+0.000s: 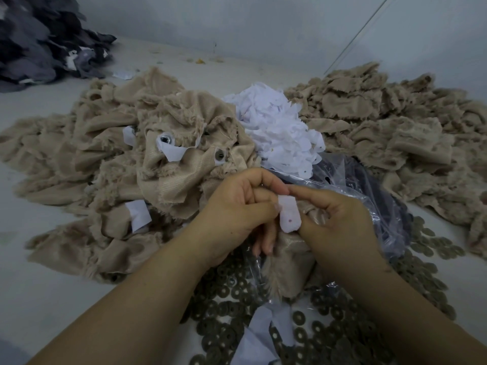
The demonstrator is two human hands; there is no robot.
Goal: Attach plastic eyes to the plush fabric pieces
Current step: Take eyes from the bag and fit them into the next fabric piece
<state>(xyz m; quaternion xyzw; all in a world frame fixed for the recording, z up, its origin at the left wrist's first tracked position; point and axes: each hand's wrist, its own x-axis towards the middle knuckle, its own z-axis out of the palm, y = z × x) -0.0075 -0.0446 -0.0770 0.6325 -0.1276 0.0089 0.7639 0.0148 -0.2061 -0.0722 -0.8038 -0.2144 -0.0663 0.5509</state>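
Note:
My left hand (237,204) and my right hand (334,219) meet over a beige plush piece (295,259) held between them. A small white backing patch (288,213) with a hole lies against that plush, pinched by the fingers of both hands. The right hand also grips the plush itself. Just beyond the hands lies a beige plush piece (184,164) with a clear plastic eye (165,139) on white backing and a grey washer (219,154) fitted to it.
A heap of white backing patches (279,127) sits in the middle. Beige plush piles lie at left (66,159) and right (382,122). Several dark washers (316,338) cover the floor near me, beside a clear plastic bag (382,206). Dark grey fabric (39,43) is stacked far left.

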